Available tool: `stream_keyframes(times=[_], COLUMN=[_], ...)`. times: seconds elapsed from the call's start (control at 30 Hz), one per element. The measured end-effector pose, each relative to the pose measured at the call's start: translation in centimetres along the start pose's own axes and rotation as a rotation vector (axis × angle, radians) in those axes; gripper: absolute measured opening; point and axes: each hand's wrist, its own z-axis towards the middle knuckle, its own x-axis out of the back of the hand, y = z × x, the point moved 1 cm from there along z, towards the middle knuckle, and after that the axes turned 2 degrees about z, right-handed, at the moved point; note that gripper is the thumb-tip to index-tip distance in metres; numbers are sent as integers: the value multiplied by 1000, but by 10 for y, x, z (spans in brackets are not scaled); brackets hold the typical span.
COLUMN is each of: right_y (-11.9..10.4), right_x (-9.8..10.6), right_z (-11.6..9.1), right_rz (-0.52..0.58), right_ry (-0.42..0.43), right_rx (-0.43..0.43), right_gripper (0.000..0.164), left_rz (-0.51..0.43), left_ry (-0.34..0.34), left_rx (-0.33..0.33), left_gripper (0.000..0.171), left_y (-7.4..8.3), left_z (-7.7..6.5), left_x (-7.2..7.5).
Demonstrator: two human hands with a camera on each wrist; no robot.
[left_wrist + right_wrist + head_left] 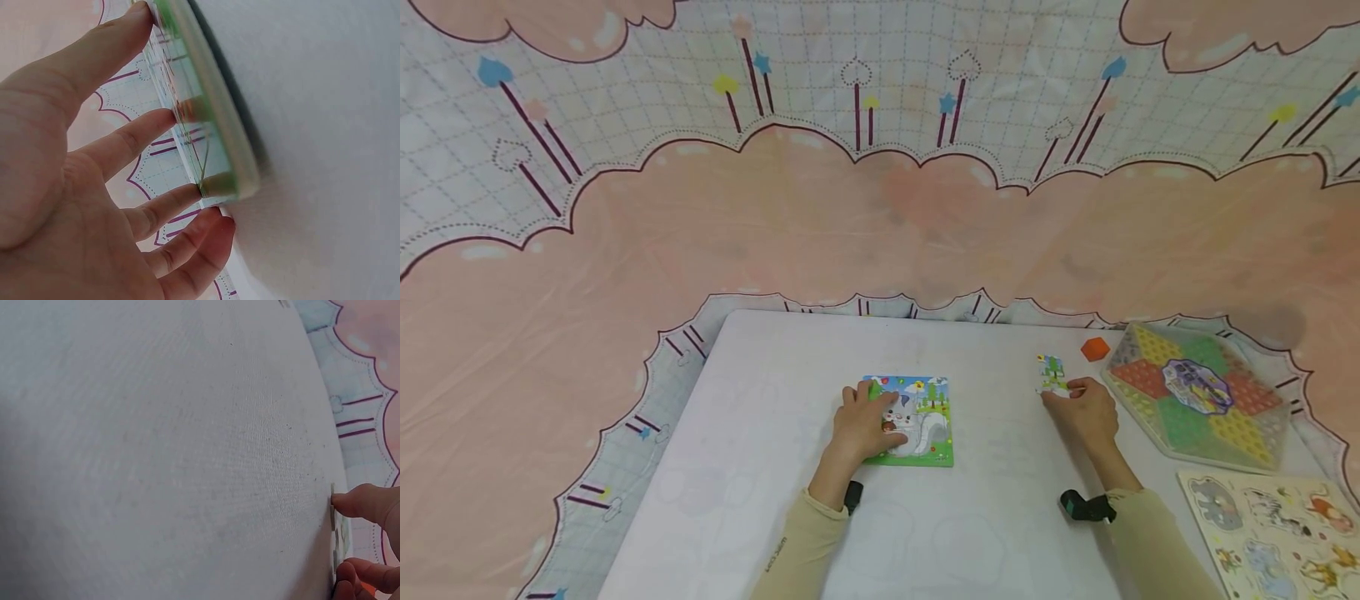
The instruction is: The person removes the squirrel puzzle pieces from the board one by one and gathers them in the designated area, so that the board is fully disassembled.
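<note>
A square squirrel jigsaw puzzle [933,423] with a green border lies on the white table. My left hand [859,423] rests over its left side, fingers spread and fingertips touching the picture. In the left wrist view, the thumb and several fingertips meet the glossy face of the puzzle [219,150]. To the right, my right hand [1090,412] pinches small jigsaw pieces [1051,368] printed with trees and a flower, low at the tabletop. The right wrist view catches only the pieces' thin edge [333,515], between thumb and fingers at the frame's side.
An orange block [1095,348] sits beyond the right hand. Beside it is a clear box [1262,450] of colored shapes with an oval label. An animal puzzle board [1232,517] lies at the front right. Patterned cloth [925,217] hangs behind the white table [760,400].
</note>
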Motion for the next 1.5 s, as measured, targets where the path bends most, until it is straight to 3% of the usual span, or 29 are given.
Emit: stream_keyframes(times=[0.63,0.87,1.03,1.27,1.5], right_y=[1,-16,-34,-51,-68], right_x=[6,2,-7,-36,-64], right_z=[0,-9,-19,-31,-58], right_rz=[1,-24,23,58,91], right_ry=[-1,73,-34,-203,-383], right_rx=[-4,165,267,337,463], right_gripper=[57,43,38,31,26], left_rz=[7,10,5,-9,-12], left_ry=[-8,-3,-13,-23,-20], left_rx=[-6,-8,-7,-9,-13], left_gripper=[67,67,67,68,70], left_y=[5,6,6,4,-2], left_z=[4,4,4,4,0], left_x=[-1,-2,-2,0,3])
